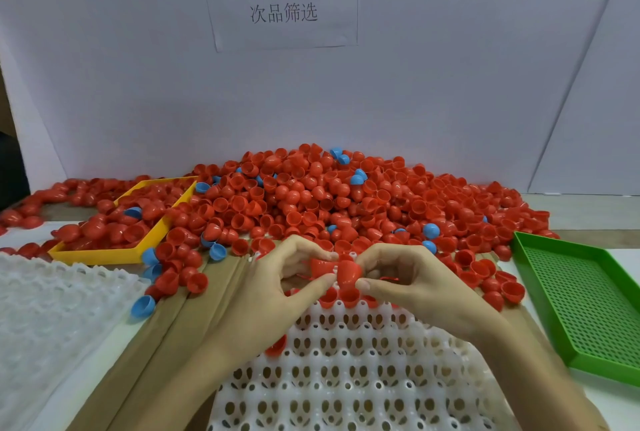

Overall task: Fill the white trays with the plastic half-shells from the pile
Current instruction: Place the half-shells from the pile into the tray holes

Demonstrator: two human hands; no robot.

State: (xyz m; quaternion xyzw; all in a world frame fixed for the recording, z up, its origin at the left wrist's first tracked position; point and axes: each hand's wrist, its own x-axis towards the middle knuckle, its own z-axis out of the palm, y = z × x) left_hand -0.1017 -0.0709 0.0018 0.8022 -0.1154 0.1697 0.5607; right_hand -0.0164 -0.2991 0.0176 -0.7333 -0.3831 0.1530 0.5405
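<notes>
A big pile of red half-shells [311, 195], with a few blue ones [431, 230] mixed in, covers the back of the table. A white tray with rows of cups [346, 371] lies in front of me; a few red shells [348, 297] sit in its far row. Above that row my left hand [277, 292] pinches a red half-shell [320, 268] between thumb and fingers. My right hand [408, 278] pinches another red half-shell [349, 274] right beside it; the two shells touch.
A yellow tray [104, 254] holding red shells stands at the left of the pile. A green perforated tray [581, 299] lies at the right. More white trays [52, 309] are stacked at the near left. A white board with a paper sign stands behind.
</notes>
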